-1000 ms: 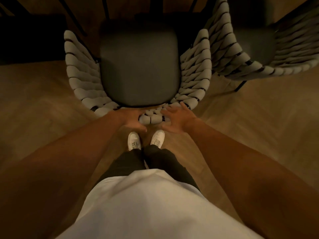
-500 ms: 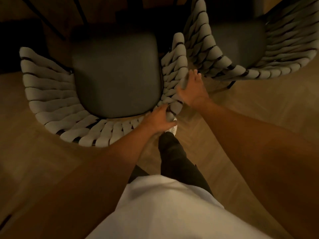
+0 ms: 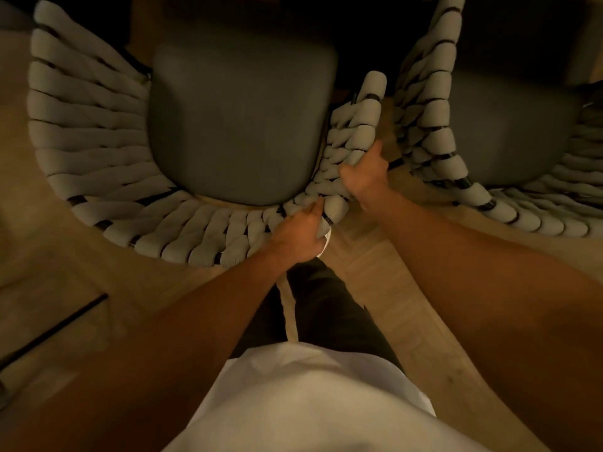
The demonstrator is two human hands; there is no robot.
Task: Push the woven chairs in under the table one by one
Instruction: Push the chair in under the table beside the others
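Note:
A woven chair (image 3: 107,177) with pale rope strands and a dark grey seat cushion stands right in front of me, its back curving toward my legs. My left hand (image 3: 298,231) grips the rim of the backrest at its right rear corner. My right hand (image 3: 365,174) grips the same rim a little further up the right side. A second woven chair (image 3: 434,119) stands close to the right, its left arm almost touching the first chair. The table is only a dark mass (image 3: 375,31) above the seats.
Light wooden floor (image 3: 385,288) lies around my legs and shoes. A dark thin bar (image 3: 52,324) crosses the floor at the lower left. The gap between the two chairs is narrow.
The view has shifted closer and right. My right hand moved from the outer side of the chair arm onto its rim and now curls over it. My left hand stays on the rear corner.

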